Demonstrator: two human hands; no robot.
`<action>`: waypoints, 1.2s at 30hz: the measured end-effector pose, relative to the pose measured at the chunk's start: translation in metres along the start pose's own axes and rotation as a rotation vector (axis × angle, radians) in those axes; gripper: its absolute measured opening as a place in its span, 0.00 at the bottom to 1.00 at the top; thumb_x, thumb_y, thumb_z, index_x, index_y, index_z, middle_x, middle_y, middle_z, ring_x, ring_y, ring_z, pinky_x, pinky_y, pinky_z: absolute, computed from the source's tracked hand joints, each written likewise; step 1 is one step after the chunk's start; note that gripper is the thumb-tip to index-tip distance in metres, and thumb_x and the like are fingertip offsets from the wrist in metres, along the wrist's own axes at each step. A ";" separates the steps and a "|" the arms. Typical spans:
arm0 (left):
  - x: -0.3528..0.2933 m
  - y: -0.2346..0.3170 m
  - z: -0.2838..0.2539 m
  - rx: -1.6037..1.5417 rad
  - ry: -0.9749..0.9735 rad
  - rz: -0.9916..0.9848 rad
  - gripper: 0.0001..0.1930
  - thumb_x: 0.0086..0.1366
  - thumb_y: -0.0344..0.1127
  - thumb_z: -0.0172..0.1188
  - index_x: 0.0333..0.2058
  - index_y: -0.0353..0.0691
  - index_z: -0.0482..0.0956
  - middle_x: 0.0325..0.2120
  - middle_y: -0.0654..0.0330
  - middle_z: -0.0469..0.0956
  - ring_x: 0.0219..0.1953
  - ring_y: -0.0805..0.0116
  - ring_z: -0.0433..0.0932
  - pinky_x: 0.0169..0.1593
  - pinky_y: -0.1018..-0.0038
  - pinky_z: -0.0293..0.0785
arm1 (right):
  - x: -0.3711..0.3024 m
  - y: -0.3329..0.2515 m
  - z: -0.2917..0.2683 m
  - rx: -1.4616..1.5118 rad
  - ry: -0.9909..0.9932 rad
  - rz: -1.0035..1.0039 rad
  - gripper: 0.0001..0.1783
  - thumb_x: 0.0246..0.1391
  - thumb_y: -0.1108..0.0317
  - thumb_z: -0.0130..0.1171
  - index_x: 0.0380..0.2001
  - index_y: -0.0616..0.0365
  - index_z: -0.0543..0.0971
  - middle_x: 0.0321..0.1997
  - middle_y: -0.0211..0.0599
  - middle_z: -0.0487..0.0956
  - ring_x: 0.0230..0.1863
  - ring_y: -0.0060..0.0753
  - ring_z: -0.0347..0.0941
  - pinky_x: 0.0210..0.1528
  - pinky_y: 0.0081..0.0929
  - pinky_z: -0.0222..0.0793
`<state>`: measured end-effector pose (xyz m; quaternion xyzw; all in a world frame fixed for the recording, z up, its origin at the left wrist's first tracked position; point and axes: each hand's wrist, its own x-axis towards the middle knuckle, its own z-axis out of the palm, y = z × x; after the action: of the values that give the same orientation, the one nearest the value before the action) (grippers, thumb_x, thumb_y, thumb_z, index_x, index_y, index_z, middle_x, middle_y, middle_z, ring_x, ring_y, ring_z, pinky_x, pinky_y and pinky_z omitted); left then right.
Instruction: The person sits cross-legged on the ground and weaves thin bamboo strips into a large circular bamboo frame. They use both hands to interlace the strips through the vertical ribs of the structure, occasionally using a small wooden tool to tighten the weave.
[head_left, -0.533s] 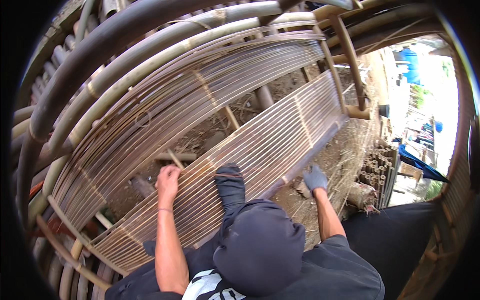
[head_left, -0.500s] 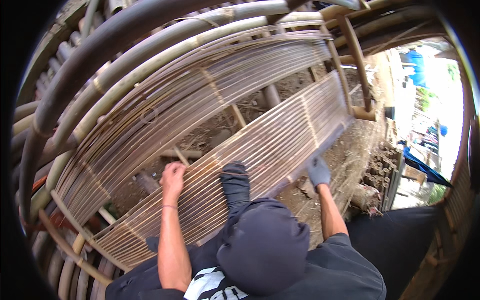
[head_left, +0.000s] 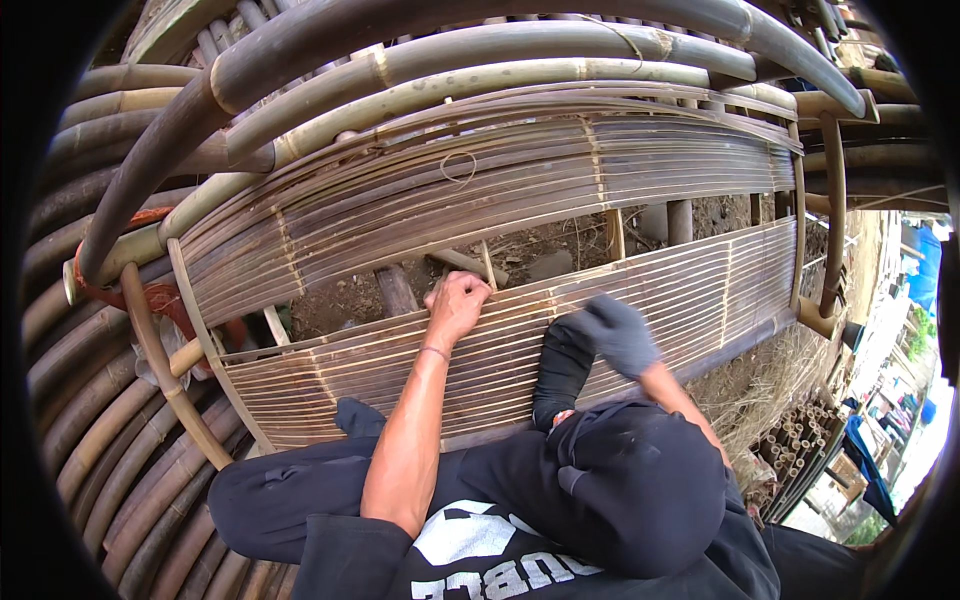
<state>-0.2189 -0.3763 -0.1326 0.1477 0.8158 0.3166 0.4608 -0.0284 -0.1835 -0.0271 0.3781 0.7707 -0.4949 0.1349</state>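
My bare left hand [head_left: 458,305] is closed at the far edge of the near panel of thin bamboo slats [head_left: 470,365], beside a short upright crosspiece [head_left: 488,265]. Its fingers are curled together, and whatever lies between them is hidden. My right hand [head_left: 618,338], in a grey glove, hovers over the same slats just right of my dark-socked foot [head_left: 565,365]; motion blurs its fingers. A second bank of slats [head_left: 400,205] runs beyond an open gap, with a thin loop of strip [head_left: 459,168] on it.
Thick bamboo poles [head_left: 450,65] curve around the far side. More poles [head_left: 120,420] are stacked at the left. A bundle of cut bamboo [head_left: 800,437] lies at the right, and a blue tarp [head_left: 868,460] hangs past it. Soil and debris [head_left: 345,312] show through the gap.
My gloved right hand has come up from the near edge of the slats to beside my foot. My left hand stays at the panel's far edge. The whole view has turned.
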 end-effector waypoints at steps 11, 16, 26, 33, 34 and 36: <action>0.006 -0.003 -0.001 -0.002 -0.083 -0.026 0.28 0.61 0.44 0.47 0.59 0.42 0.71 0.52 0.45 0.77 0.56 0.50 0.74 0.60 0.59 0.55 | -0.243 0.178 -0.127 -0.847 0.466 0.782 0.21 0.51 0.52 0.59 0.38 0.60 0.83 0.43 0.52 0.82 0.43 0.53 0.79 0.45 0.44 0.74; 0.000 0.005 -0.003 0.364 -0.277 -0.028 0.37 0.51 0.46 0.57 0.61 0.37 0.68 0.44 0.38 0.80 0.53 0.46 0.75 0.58 0.58 0.57 | -0.046 0.053 -0.004 -0.506 0.378 -0.276 0.23 0.45 0.55 0.68 0.40 0.60 0.79 0.42 0.48 0.80 0.43 0.53 0.77 0.45 0.44 0.73; 0.005 0.010 -0.010 0.393 -0.390 0.002 0.34 0.49 0.45 0.64 0.58 0.47 0.71 0.43 0.47 0.82 0.50 0.48 0.77 0.51 0.59 0.59 | 0.045 -0.037 0.054 -0.320 -0.525 0.271 0.24 0.50 0.50 0.61 0.37 0.62 0.82 0.39 0.53 0.82 0.39 0.56 0.79 0.44 0.42 0.74; 0.002 0.019 -0.008 0.459 -0.393 -0.070 0.27 0.46 0.47 0.65 0.47 0.47 0.82 0.44 0.53 0.82 0.54 0.53 0.75 0.52 0.59 0.60 | 0.066 -0.070 0.010 0.340 -0.210 -0.210 0.18 0.60 0.57 0.54 0.38 0.61 0.84 0.30 0.41 0.81 0.34 0.34 0.79 0.43 0.33 0.74; 0.001 0.020 -0.008 0.474 -0.381 -0.053 0.27 0.45 0.47 0.65 0.47 0.47 0.82 0.44 0.53 0.83 0.52 0.52 0.76 0.52 0.59 0.60 | 0.070 -0.085 0.005 0.662 -0.226 -0.213 0.17 0.61 0.59 0.53 0.38 0.61 0.84 0.27 0.38 0.80 0.30 0.30 0.77 0.39 0.31 0.75; -0.001 0.021 -0.009 0.504 -0.378 -0.027 0.27 0.45 0.47 0.65 0.47 0.48 0.82 0.42 0.54 0.83 0.50 0.52 0.77 0.51 0.60 0.60 | 0.080 -0.106 -0.005 0.860 -0.244 -0.128 0.18 0.63 0.58 0.51 0.36 0.59 0.85 0.26 0.36 0.80 0.27 0.30 0.77 0.36 0.34 0.76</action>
<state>-0.2271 -0.3646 -0.1149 0.3027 0.7703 0.0650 0.5575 -0.1577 -0.1670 -0.0008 0.2903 0.4951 -0.8185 0.0247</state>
